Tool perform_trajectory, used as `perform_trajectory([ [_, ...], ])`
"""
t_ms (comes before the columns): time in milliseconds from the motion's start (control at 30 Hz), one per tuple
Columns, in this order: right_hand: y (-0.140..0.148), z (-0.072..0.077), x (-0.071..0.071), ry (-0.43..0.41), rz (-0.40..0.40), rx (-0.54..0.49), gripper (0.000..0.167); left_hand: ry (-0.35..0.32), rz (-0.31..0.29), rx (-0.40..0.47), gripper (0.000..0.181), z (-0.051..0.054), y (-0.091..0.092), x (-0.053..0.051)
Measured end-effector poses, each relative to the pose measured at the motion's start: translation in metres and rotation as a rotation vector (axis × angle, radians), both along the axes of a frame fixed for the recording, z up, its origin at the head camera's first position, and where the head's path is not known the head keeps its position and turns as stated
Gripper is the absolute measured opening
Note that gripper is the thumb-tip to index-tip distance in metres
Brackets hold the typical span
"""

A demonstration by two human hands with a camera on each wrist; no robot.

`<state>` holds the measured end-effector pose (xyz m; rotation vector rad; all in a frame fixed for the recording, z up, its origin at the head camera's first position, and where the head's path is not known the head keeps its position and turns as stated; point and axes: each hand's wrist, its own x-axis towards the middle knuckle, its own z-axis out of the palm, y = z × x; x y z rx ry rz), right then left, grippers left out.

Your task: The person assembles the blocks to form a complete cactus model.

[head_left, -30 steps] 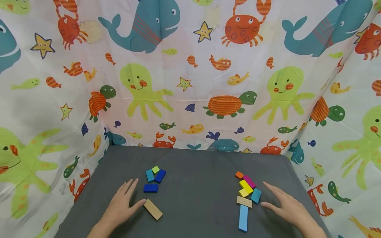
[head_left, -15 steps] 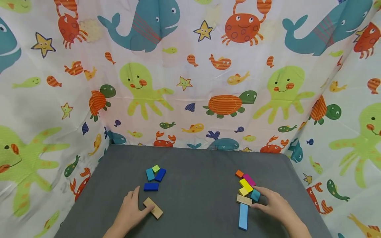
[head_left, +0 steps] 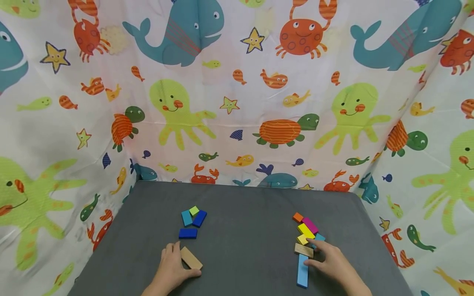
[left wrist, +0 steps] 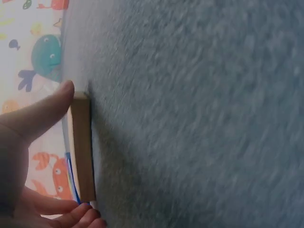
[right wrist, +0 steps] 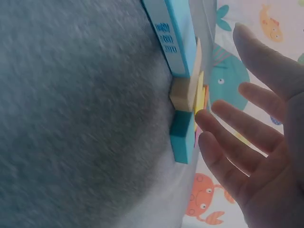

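Note:
In the head view, my left hand point(head_left: 170, 267) spans a plain wooden block point(head_left: 192, 258) lying tilted on the grey table. The left wrist view shows the thumb at one end of that block point(left wrist: 81, 147) and fingertips at the other, pinching it lengthwise. My right hand point(head_left: 335, 263) hovers with spread, bent fingers over the right-hand blocks, holding nothing. Under and beside it are a long light-blue block point(head_left: 302, 275), a short wooden block point(head_left: 303, 249) and a teal block point(right wrist: 182, 142), partly hidden by fingers in the head view.
Farther up on the right lie two yellow blocks point(head_left: 305, 231), a magenta block point(head_left: 310, 225) and an orange one point(head_left: 298, 217). At left sit two dark blue blocks point(head_left: 188, 233), a teal block point(head_left: 187, 218) and a green one point(head_left: 194, 211). A sea-animal cloth point(head_left: 229, 144) surrounds the table.
My left hand has moved right and nearer, its thumb and fingers now on the wooden block's ends. My right hand has moved left, from beside the teal block to over the light-blue one.

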<state>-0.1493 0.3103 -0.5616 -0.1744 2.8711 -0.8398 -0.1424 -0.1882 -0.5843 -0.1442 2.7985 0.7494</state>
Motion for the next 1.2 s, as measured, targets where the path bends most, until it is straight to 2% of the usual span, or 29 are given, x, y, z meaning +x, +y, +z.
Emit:
perform_trajectory([
  [200,-0.003,-0.007,0.005,-0.022,0.004,-0.024,0.071,-0.015,0.013,0.004,0.117,0.000,0.008,0.000],
  [400,-0.004,-0.007,0.009,-0.017,-0.004,-0.022,0.073,0.013,0.034,0.016,0.103,-0.003,0.015,0.002],
  [533,-0.005,-0.007,0.012,-0.009,0.004,-0.023,0.073,0.056,-0.002,0.050,0.100,-0.006,0.020,0.002],
  [733,-0.008,-0.009,0.018,-0.050,0.016,-0.050,0.074,0.081,-0.143,0.153,0.098,-0.006,0.036,0.001],
  [900,-0.011,-0.011,0.020,-0.105,0.039,-0.080,0.073,0.043,-0.302,0.200,0.099,-0.004,0.050,0.004],
  [1067,-0.014,-0.014,0.020,-0.148,0.004,-0.102,0.073,0.017,-0.444,0.226,0.098,-0.004,0.063,0.007],
  [1200,-0.015,-0.017,0.020,-0.169,-0.020,-0.100,0.073,0.012,-0.514,0.256,0.097,-0.004,0.076,0.011],
])
